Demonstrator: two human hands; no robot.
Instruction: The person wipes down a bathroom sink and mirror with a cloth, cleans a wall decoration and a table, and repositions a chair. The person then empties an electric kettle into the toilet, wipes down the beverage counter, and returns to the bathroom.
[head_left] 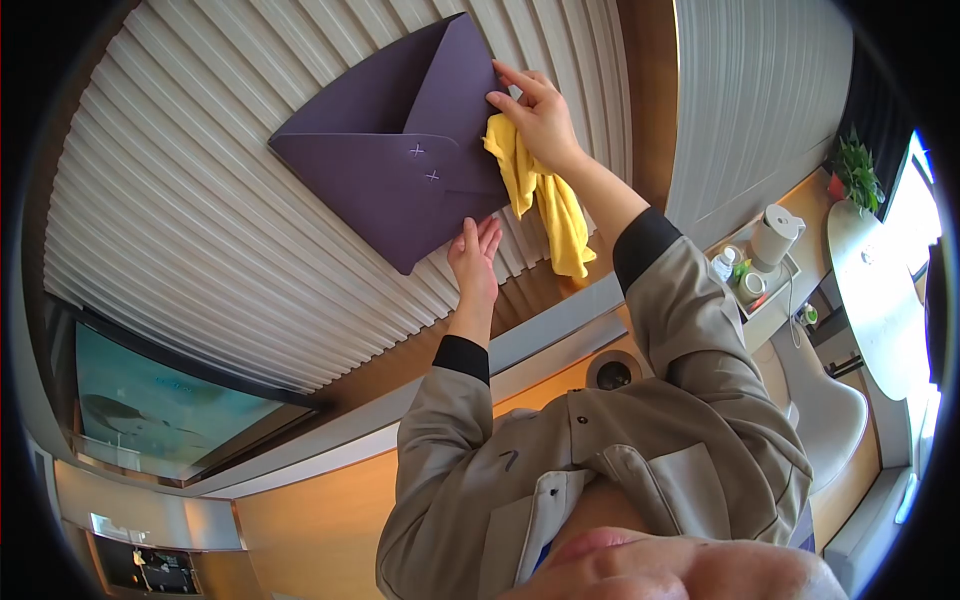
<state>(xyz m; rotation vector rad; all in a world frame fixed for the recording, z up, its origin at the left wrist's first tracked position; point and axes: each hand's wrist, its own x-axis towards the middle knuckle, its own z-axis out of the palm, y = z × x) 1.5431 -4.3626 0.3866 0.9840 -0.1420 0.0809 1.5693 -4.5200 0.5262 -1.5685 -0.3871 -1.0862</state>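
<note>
A dark purple, leather-like open-topped bin [380, 185] is tilted in front of me, with two pale cross-shaped stitches on its side. My right hand [540, 115] pinches its right edge between thumb and fingers. From that same hand a yellow cloth [565, 225] hangs down, partly crumpled. My left hand [476, 262] is at the bin's lower edge, palm turned up and fingers stretched out, with the thumb overlapping the side. The bin's base is hidden from view.
Behind the bin is a pale ribbed surface [210, 200]. A screen [170, 400] is at lower left. On the right are a tray holding a white kettle [775, 238] and cups, a white chair [830, 415], a pale round table [875, 300] and a potted plant [857, 172].
</note>
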